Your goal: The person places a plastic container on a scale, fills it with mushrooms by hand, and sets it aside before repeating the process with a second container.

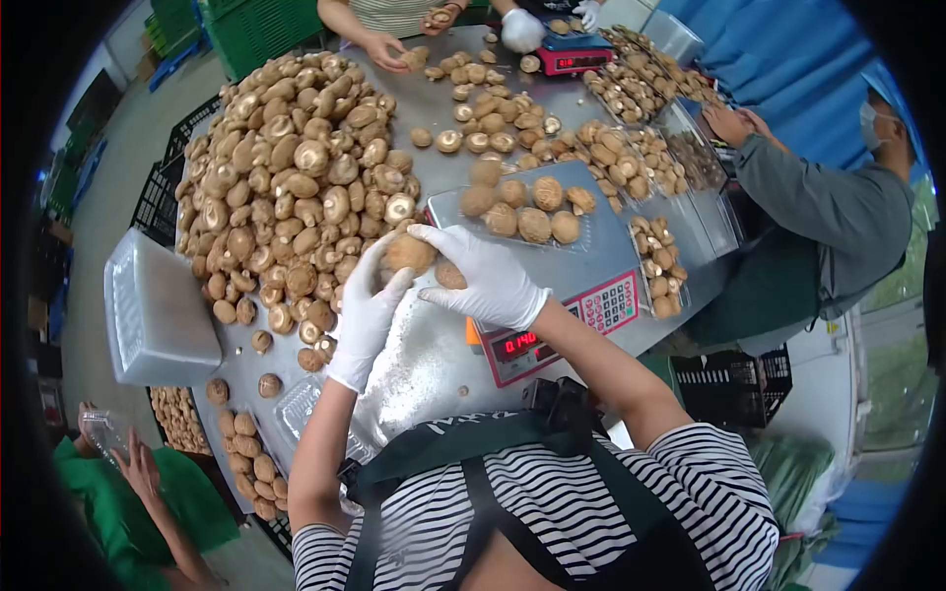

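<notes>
In white gloves, both my hands are above the metal table in front of me. My left hand (365, 313) curls its fingers and thumb around a brown shiitake mushroom (409, 254). A fingertip of my right hand (485, 280) reaches to the edge of that cap. Between the fingers and thumb of the right hand sits a second shiitake mushroom (450, 274), partly covered by the glove. Just beyond, a clear plastic tray (588, 229) of large shiitake caps rests on a scale (613, 303) with a red front and lit digits.
A big shiitake heap (296, 172) spreads at the left. Stacked clear trays (158, 310) stand beside it. Filled trays (658, 261) line the right side. Co-workers are around the table, one in a grey sleeve (803, 202); a second scale (576, 61) is at the far side.
</notes>
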### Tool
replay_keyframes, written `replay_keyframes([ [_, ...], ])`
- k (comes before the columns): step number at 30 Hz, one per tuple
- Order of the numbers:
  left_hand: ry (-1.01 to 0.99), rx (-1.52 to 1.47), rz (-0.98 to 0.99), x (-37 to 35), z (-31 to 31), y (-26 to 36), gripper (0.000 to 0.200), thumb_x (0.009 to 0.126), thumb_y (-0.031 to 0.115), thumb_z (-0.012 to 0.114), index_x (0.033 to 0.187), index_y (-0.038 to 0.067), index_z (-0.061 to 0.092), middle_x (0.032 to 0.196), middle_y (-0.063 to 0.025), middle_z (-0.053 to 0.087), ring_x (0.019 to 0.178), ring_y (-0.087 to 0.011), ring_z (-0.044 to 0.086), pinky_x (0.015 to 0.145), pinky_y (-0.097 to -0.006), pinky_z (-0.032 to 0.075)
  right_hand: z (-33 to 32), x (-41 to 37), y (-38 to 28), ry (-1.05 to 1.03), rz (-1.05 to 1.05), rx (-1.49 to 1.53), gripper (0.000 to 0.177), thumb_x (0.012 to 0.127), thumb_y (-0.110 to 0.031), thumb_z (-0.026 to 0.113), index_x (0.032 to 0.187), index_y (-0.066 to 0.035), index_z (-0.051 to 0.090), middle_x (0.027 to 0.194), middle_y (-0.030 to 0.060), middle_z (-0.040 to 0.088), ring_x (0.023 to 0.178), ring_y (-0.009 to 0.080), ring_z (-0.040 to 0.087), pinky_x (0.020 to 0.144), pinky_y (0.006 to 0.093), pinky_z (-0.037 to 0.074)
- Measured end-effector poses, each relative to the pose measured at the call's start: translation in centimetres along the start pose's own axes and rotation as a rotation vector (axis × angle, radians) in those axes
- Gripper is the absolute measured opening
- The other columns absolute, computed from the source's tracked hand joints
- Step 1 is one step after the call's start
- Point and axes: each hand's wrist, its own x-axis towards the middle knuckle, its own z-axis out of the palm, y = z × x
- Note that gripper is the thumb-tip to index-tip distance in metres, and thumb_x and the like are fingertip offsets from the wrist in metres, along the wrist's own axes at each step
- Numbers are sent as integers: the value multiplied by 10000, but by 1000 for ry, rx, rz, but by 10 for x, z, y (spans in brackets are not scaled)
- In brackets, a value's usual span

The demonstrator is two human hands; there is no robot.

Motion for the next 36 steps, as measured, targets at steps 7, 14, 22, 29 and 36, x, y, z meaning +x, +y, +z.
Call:
replay_keyframes([
  [7, -245, 424, 185, 59, 60, 24, 523, 901, 201, 654, 1368, 34, 486, 1228, -143, 594, 1061, -220, 601, 929, -323, 470, -73, -34, 53, 231, 169, -98, 554, 792, -165, 750, 1309, -125, 555, 1143, 134, 624, 1014, 294, 638, 871, 347, 514],
  [14, -351, 976, 663, 126, 114, 12, 540, 890, 312, 626, 1378, 119, 499, 1386, -208, 483, 1291, -382, 440, 1078, -466, 351, -77, -47, 126, 175, 218, -590, 581, 801, -337, 727, 1325, -170, 543, 1019, 96, 574, 962, 294, 591, 802, 398, 507],
  [22, -465, 1137, 590, 131, 123, 3, 581, 911, 392, 575, 1424, 155, 444, 1413, -217, 446, 1311, -392, 412, 1123, -494, 272, -119, -72, 120, 477, 285, -183, 477, 853, -232, 677, 1279, -76, 533, 1125, 151, 558, 1033, 319, 570, 908, 385, 468],
  [29, -502, 1094, 727, 135, 146, 5, 580, 905, 361, 597, 1422, 146, 445, 1409, -236, 438, 1281, -423, 425, 1096, -494, 314, -83, -77, 139, 401, 283, -364, 586, 855, -275, 651, 1347, -33, 448, 1229, 186, 510, 1137, 372, 493, 1002, 434, 389],
  [36, -539, 1076, 701, 137, 148, -6, 541, 910, 355, 592, 1394, 141, 478, 1416, -237, 435, 1226, -435, 477, 1062, -473, 366, -82, -93, 150, 492, 280, -265, 646, 891, -373, 623, 1384, -13, 412, 1329, 219, 455, 1229, 388, 446, 1064, 447, 338],
])
